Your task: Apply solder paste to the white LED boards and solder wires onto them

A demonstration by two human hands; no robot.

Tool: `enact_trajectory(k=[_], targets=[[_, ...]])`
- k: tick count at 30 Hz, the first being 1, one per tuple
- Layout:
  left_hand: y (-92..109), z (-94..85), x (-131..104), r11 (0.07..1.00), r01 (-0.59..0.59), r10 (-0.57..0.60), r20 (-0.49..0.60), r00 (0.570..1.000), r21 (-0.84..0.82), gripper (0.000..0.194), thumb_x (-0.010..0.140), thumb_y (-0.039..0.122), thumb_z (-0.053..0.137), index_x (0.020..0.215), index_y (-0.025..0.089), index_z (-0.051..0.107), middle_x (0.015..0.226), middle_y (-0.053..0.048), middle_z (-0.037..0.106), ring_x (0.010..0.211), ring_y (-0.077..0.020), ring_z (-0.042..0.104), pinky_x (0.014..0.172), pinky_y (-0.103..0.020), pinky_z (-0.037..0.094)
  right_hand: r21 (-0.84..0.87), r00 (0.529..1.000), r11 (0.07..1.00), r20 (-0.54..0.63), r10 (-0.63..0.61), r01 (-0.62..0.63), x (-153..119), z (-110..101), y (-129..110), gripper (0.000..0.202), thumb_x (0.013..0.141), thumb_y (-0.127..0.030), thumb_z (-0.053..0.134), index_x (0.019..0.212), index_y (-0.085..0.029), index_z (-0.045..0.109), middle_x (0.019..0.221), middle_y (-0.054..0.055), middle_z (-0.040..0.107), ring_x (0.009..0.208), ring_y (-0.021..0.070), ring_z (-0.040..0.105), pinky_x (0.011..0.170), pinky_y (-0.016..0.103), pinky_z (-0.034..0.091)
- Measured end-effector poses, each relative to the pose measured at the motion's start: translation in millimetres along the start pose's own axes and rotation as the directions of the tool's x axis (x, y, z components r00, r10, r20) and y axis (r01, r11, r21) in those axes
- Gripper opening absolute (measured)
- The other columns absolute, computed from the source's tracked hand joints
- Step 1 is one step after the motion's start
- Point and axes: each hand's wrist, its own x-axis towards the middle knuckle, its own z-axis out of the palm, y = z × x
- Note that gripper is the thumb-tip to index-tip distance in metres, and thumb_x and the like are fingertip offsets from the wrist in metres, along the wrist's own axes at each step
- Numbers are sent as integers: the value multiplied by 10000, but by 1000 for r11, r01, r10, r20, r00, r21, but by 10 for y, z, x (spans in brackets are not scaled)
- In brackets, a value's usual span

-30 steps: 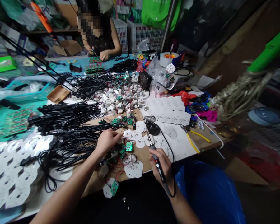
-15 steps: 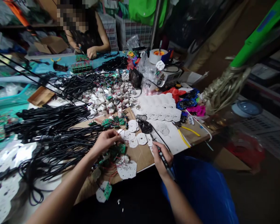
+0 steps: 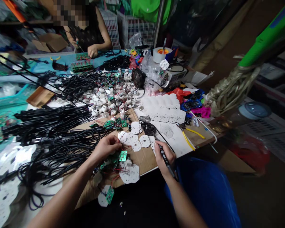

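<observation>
My right hand (image 3: 165, 155) is wrapped round a dark soldering iron (image 3: 166, 161) near the table's front edge. Left of it, the fingertips of my left hand (image 3: 109, 145) are pinched together beside the thin red wires; what they hold is too small to name. White octagonal discs (image 3: 145, 141) lie on brown cardboard between my hands. A green circuit board (image 3: 123, 155) is just below my left fingers, with a larger white plate (image 3: 130, 174) under it. The black iron stand (image 3: 148, 128) with a coiled spring is behind the discs.
Black cables (image 3: 54, 117) cover the left side, and white parts (image 3: 111, 98) are heaped at the centre. Yellow-handled pliers (image 3: 190, 136) lie at the right. A blue bin (image 3: 204, 190) stands below the edge. Across the table, a person (image 3: 90, 34) works on green boards.
My left hand has shifted slightly down and left, away from the white discs. The iron's tip has come away from its stand, and my right hand has turned slightly.
</observation>
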Motion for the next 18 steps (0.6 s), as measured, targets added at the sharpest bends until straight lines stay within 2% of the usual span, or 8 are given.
enact_trajectory(k=[2,6,9,11,14,16,18], targets=[[11,-2,-12,997,54,-54,2,999,-47,359,573,430,793,705,186,565,584,13,640,471,-102,515,464,-218,335,-4,1000,1000,-5,-5,5,26,-6,-9,134,947,-245,601,987,-199,720,875,73,781,744,185,742,674,262,580],[41,-26,-25,977,17,-30,-59,998,-214,392,552,438,840,726,176,606,726,-23,705,614,-137,622,553,-235,435,-26,1000,1000,-9,5,-5,57,-8,-16,156,952,-281,593,966,-198,725,820,66,778,687,176,733,660,257,575],[46,-43,-27,946,37,-62,-69,996,-322,404,560,453,850,765,174,642,696,3,684,598,-120,605,571,-227,444,-24,1000,999,-9,22,-22,61,-3,-17,159,950,-289,601,959,-196,729,777,62,772,673,176,730,653,256,573],[24,-54,-19,943,48,-73,-65,995,-328,408,588,489,829,781,168,668,673,6,674,568,-110,577,552,-221,426,-13,999,999,-9,47,-47,59,-6,-26,154,947,-288,610,962,-195,731,753,57,767,669,179,735,637,252,572],[-37,-93,24,978,27,-42,-66,997,-208,415,642,531,770,820,159,719,677,-21,694,559,-125,568,545,-237,415,24,995,995,-31,96,-95,46,-31,-63,153,945,-286,617,984,-189,729,760,55,767,663,179,743,619,242,576],[-68,-139,75,1000,14,-16,-98,995,-18,388,666,513,740,832,163,748,671,-34,709,568,-153,585,553,-258,418,49,992,992,-43,121,-119,29,-61,-105,159,945,-287,620,1002,-186,729,786,61,771,664,180,748,616,241,584],[-70,-187,129,976,18,15,-147,989,217,300,687,450,721,818,184,768,654,-32,718,596,-182,614,578,-271,425,67,991,990,-25,128,-126,8,-92,-159,163,946,-288,620,1014,-188,730,811,65,776,670,183,752,624,247,595]])
